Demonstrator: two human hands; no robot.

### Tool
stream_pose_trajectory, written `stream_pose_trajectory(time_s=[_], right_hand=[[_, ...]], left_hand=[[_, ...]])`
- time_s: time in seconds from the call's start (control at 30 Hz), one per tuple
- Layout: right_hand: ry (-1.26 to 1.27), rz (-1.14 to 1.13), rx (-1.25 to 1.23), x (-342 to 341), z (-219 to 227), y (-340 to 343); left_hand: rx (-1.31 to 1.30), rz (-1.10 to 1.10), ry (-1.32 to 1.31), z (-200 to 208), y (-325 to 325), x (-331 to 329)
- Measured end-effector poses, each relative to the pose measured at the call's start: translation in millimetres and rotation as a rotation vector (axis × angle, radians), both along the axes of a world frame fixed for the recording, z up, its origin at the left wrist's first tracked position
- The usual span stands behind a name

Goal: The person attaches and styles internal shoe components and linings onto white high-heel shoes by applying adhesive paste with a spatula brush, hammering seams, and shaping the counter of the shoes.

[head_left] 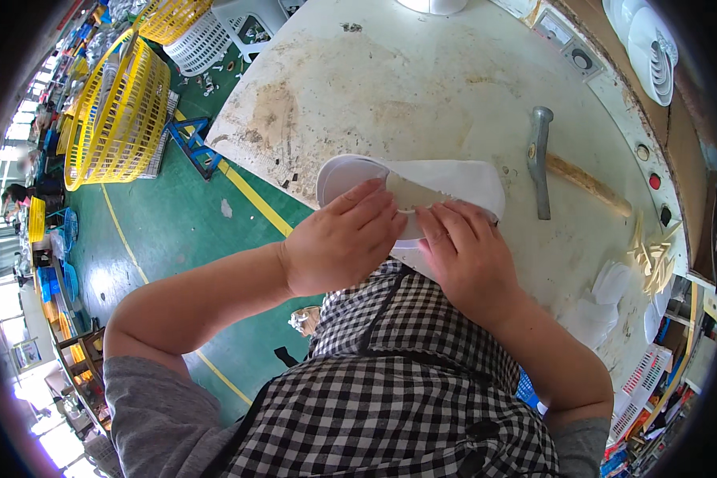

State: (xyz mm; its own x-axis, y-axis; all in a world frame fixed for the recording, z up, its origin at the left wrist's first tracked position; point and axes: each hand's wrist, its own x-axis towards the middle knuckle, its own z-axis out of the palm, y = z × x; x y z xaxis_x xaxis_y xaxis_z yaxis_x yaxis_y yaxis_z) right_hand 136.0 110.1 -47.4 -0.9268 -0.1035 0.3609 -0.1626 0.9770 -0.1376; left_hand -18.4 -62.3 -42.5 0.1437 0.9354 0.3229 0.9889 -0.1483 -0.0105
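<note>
Close to the near edge of the worktable (358,88) lies a white, insole-shaped piece (462,177) with rounded ends. A smaller off-white piece (410,193) with a rough, jagged edge lies over its middle. My left hand (338,239) has its fingers bent together on the left part of this off-white piece. From the other side, my right hand (470,255) pinches its near edge, the fingertips almost meeting those of the left. My fingers hide part of both pieces. To the right rests a hammer (540,163) with a wooden handle, touched by neither hand.
Tan strips (653,259) and white sheet pieces (601,307) lie on the table's right side. A panel with a red button (654,182) borders the table. Stacked white pieces (653,56) sit at the far right. Yellow baskets (123,111) stand left on the green floor (167,231).
</note>
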Motion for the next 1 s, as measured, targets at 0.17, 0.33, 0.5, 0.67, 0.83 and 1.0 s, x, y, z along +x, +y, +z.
stream_pose_trajectory(time_s=[0.17,0.33,0.5,0.67,0.83,1.0], right_hand=[[-0.133,-0.026,-0.095,-6,16,7],[-0.012,-0.001,-0.216,2,1,0],[-0.023,-0.071,-0.315,5,-5,-5],[0.027,-0.040,-0.221,5,-6,-1],[0.083,-0.050,-0.250,6,-12,-1],[0.054,-0.125,-0.281,-1,-1,-4]], left_hand=[[-0.019,0.015,-0.106,2,13,12],[0.099,0.132,-0.307,-4,12,14],[0.076,0.029,-0.254,0,1,-4],[-0.041,0.041,-0.277,3,12,-14],[-0.074,0.128,-0.488,12,11,-14],[-0.054,0.166,-0.370,9,23,-3]])
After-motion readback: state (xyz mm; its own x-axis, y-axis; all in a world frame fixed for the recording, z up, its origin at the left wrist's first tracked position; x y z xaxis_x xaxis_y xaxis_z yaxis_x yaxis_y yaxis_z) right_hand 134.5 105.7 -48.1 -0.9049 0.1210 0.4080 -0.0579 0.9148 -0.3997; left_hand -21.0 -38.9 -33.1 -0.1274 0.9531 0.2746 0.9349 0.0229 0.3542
